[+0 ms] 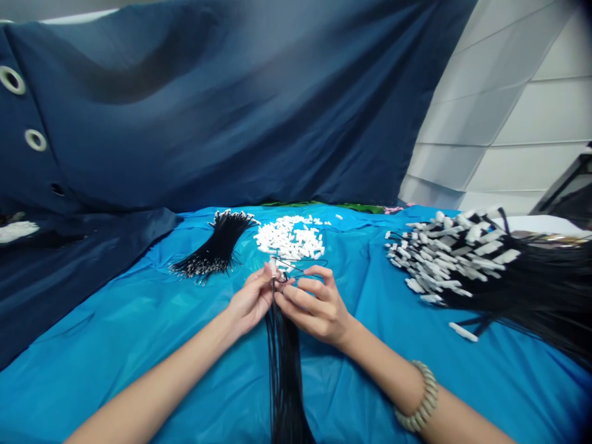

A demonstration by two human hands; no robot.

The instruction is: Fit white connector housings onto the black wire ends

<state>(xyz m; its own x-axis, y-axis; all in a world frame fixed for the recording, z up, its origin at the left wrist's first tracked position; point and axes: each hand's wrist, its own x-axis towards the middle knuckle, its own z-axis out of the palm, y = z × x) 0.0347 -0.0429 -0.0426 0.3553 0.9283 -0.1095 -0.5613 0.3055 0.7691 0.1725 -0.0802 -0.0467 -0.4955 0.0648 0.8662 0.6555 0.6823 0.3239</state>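
Note:
Near the middle of the blue cloth, my left hand (251, 300) is closed with thumb and fingers pinching a small white plastic connector (272, 267). From the connector's lower end, black wires run down, and a bundle of long black wires (287, 376) lies below both hands toward the near edge. My right hand (319, 309) is closed close beside the left one, its fingertips on a thin black wire (319, 265) that loops up above the fingers. Whether the wire's tip sits inside the connector is too small to tell.
Just beyond my hands lies a pile of loose white connectors (291, 237). To its left is a bundle of short black wires (213, 246) with metal-tipped ends. On the right rests a large heap of black wires with white connectors (453, 256). A dark blue curtain (240, 111) hangs behind.

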